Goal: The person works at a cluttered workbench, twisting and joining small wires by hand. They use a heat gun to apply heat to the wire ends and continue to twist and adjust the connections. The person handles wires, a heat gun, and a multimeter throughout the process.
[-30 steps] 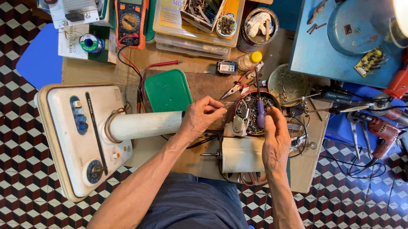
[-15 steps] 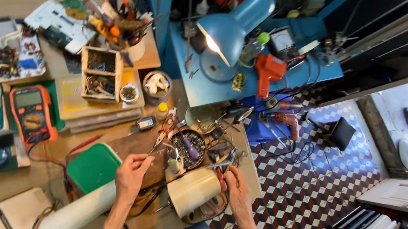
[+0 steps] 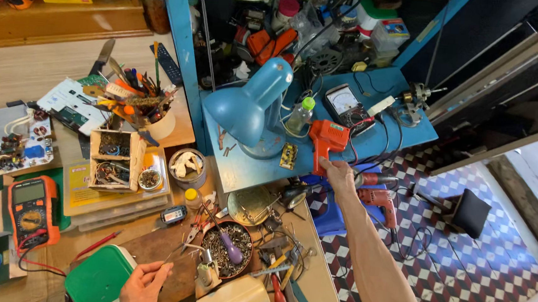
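My right hand (image 3: 338,173) stretches out to the right, fingertips on the bottom of the handle of an orange gun-shaped tool (image 3: 328,138) lying on the blue bench (image 3: 242,168). I cannot see a full grip. My left hand (image 3: 144,285) sits at the bottom edge with curled fingers, resting on a brown board (image 3: 167,251) beside a green-lidded box (image 3: 97,278). A cream cylinder (image 3: 233,301) lies just right of that hand.
A blue desk lamp (image 3: 247,105), a green-capped bottle (image 3: 301,114) and a dial meter (image 3: 343,102) stand near the orange tool. A red drill (image 3: 376,199) lies below my right hand. A bowl of screws with a purple screwdriver (image 3: 227,249) and an orange multimeter (image 3: 31,210) are on the wooden table.
My view swung up and right. My right hand left the cream cylinder and reached out to the orange tool. My left hand stayed low by the green-lidded box.
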